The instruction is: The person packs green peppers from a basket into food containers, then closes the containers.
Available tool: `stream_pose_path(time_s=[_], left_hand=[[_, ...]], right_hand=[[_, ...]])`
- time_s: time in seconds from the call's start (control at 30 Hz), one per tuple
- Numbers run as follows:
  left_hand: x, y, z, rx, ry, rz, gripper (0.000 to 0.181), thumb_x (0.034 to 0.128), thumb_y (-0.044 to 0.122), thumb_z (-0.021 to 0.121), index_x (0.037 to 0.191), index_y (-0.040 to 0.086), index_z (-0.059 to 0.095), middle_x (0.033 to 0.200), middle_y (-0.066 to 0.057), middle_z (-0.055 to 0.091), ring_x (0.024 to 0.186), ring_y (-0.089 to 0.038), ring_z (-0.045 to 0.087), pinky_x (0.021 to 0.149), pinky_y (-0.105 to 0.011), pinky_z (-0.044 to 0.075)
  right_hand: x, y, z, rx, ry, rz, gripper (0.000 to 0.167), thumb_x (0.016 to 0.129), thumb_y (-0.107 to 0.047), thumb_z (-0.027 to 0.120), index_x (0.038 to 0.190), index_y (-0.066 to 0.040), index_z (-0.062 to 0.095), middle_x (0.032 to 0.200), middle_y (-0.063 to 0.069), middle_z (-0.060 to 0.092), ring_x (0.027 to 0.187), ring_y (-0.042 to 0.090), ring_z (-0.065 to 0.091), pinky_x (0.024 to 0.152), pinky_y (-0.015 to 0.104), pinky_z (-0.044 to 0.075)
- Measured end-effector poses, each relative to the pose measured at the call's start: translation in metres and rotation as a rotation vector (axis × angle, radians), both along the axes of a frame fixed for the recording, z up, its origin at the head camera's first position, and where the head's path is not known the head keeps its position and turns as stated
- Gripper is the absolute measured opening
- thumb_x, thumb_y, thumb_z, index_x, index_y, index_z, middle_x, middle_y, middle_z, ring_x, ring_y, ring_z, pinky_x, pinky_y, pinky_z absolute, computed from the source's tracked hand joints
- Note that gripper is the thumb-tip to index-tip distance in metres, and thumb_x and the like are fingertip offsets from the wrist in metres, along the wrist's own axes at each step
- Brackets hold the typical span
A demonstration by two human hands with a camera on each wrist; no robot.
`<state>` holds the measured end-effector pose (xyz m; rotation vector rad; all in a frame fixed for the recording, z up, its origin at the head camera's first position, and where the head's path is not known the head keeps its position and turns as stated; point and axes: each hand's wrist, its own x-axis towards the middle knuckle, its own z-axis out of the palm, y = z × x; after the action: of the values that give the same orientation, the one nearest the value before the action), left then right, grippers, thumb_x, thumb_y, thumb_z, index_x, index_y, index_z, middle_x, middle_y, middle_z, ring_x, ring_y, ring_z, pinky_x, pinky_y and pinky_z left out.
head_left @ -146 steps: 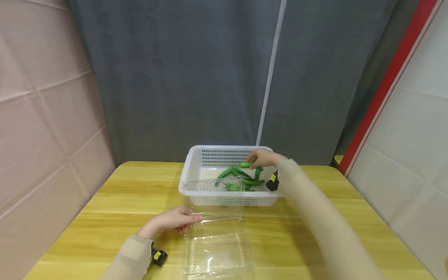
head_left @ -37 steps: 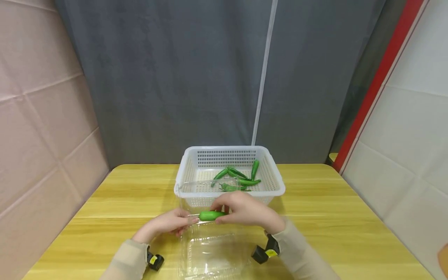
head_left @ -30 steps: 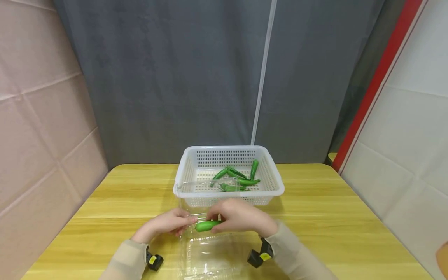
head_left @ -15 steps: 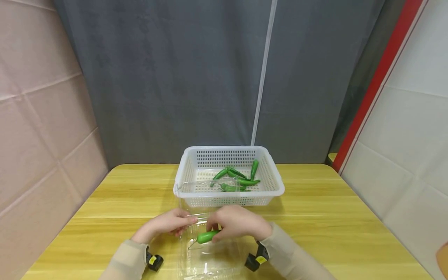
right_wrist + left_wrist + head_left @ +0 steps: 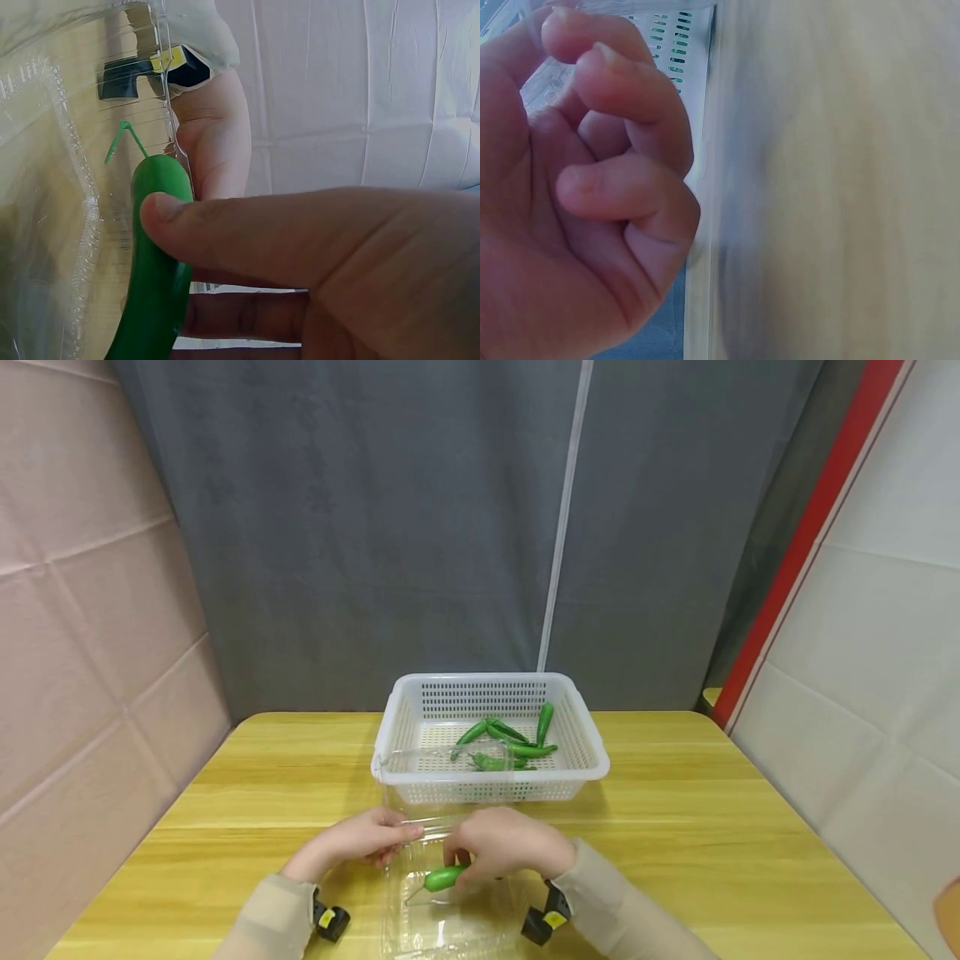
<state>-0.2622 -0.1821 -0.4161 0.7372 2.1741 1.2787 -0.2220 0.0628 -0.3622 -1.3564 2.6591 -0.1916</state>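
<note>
A clear plastic clamshell box (image 5: 450, 933) lies open at the front of the table, its lid leaning back over the near rim of a basket. At its left edge, near the hinge, my left hand (image 5: 362, 839) pinches the plastic; the left wrist view shows those fingers (image 5: 652, 199) curled. My right hand (image 5: 510, 842) reaches over the box's base and holds a green chili pepper (image 5: 441, 878) between thumb and fingers. The pepper's thin bent stem points left in the head view. In the right wrist view, the thumb (image 5: 217, 225) presses on the chili pepper (image 5: 161, 255) near its stem end.
Behind the box stands a white perforated plastic basket (image 5: 487, 697) with several green chili peppers (image 5: 534, 750) inside. The wooden table (image 5: 697, 827) ends at a grey curtain (image 5: 360, 543). Pale cloth panels hang at left and right.
My right hand picked the chili pepper from the basket, brought it forward to the box, and lowered it over the base in the last second. My left hand keeps its place on the box's edge.
</note>
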Motion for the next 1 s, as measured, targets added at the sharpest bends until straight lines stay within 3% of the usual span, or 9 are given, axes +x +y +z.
stream_pose_path(time_s=[0.7,1.0], left_hand=[[0.0004,0.0001,-0.0001,-0.003,0.000,0.008,0.044,0.0997,0.033,0.054,0.076,-0.004,0.056,0.055,0.002,0.049,0.044,-0.007,0.037,0.041,-0.019,0.027],[-0.0008,0.0001,-0.0016,0.003,-0.002,0.001,0.046,0.0996,0.034,0.054,0.077,-0.006,0.055,0.055,0.002,0.049,0.044,-0.006,0.037,0.041,-0.019,0.027]], right_hand=[[0.0011,0.0006,-0.0037,0.122,-0.067,0.008,0.017,0.074,-0.021,0.081,0.087,-0.027,0.071,0.074,-0.019,0.058,0.064,-0.004,0.050,0.058,0.014,0.039],[0.0003,0.0011,-0.0036,0.122,-0.076,0.005,0.018,0.073,-0.020,0.081,0.086,-0.026,0.070,0.075,-0.018,0.058,0.065,-0.004,0.049,0.059,0.014,0.039]])
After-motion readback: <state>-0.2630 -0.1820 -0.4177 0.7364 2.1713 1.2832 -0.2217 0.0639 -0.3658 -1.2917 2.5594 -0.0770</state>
